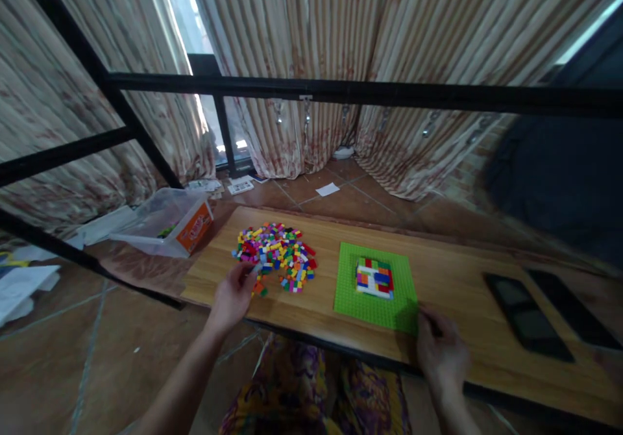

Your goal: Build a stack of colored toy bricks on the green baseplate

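Observation:
My left hand (232, 295) is at the near-left side of a loose pile of colourful toy bricks (275, 250), its fingers pinched on a small pale brick (257, 268). To the right of the pile lies a square green baseplate (350, 302). A low block of joined bricks (374, 278) in white, red, blue, green and orange sits near its middle. My right hand (442, 347) is at the near-right corner of the baseplate, fingers curled in against its edge; the fingertips are partly hidden.
All this rests on a low wooden table (302, 318). Two dark flat devices, a phone-like slab (528, 315) and a longer one (574, 308), lie at its right end. A clear plastic box (165, 224) with an orange label stands on the floor. A black metal rail (341, 89) crosses beyond.

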A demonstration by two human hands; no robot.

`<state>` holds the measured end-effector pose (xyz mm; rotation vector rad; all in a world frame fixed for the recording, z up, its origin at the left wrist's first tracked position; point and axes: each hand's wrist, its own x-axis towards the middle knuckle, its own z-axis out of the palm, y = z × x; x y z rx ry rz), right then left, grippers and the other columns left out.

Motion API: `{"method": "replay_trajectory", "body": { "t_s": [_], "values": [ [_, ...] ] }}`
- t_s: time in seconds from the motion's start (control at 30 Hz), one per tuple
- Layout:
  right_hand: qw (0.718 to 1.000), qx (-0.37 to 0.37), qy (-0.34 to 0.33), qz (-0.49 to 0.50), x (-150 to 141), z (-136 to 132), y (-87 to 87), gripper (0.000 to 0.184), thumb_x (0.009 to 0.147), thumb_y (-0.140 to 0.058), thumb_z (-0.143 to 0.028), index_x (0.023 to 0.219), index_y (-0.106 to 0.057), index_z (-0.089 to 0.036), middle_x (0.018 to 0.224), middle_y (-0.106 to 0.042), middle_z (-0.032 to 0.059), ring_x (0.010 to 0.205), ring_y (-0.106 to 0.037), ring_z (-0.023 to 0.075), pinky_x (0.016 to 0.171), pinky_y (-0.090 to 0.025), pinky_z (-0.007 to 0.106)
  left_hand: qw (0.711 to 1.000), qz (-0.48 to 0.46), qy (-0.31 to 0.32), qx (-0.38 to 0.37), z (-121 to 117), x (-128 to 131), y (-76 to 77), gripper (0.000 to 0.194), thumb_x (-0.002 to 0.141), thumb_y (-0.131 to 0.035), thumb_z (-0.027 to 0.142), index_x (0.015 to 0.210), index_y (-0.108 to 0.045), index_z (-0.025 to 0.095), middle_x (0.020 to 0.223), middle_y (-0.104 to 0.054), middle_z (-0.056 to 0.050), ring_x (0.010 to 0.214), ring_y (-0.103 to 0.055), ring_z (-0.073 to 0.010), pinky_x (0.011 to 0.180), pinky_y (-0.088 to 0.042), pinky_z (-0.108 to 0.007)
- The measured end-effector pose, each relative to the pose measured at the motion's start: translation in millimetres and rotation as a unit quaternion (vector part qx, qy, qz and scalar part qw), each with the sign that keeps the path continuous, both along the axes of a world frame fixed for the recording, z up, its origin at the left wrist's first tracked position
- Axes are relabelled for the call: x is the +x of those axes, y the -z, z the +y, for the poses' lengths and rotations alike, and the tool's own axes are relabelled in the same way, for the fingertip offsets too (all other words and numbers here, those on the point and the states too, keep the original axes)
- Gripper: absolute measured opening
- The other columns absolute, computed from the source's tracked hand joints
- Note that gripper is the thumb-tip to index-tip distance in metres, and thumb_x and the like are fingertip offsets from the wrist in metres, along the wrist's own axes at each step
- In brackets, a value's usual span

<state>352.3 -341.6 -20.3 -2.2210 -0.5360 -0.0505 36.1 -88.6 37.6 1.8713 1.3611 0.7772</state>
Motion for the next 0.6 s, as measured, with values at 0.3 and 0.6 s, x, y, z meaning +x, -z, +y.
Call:
{"method": "replay_trajectory", "body": {
  "t_s": [0.3,0.6],
  "values": [
    [0.997,0.013,-0.032,-0.066,-4,3,2.2,0.040,0.086,-0.046,-0.045,0.094,-0.071,-0.015,0.099,-0.070,0.0135,0.090,-0.063,0.0268,0.082,-0.047,0.038,0.965,-0.021,0.257,-0.059,-71,95,-10.2,0.030,0.091,-0.043,0.039,0.086,-0.065,0.020,0.071,-0.063,0.000,0.065,-0.056,-0.0144,0.062,-0.042,-0.024],
    [0.993,0.016,-0.039,-0.112,-7,7,3.5,0.034,0.088,-0.047,-0.039,0.090,-0.071,-0.015,0.096,-0.070,0.0130,0.090,-0.064,0.0257,0.083,-0.047,0.038,0.953,-0.018,0.286,-0.102,-53,170,3.3,0.037,0.088,-0.044,0.044,0.073,-0.063,0.017,0.060,-0.058,0.002,0.057,-0.053,-0.0118,0.055,-0.037,-0.023]
  ]
}}
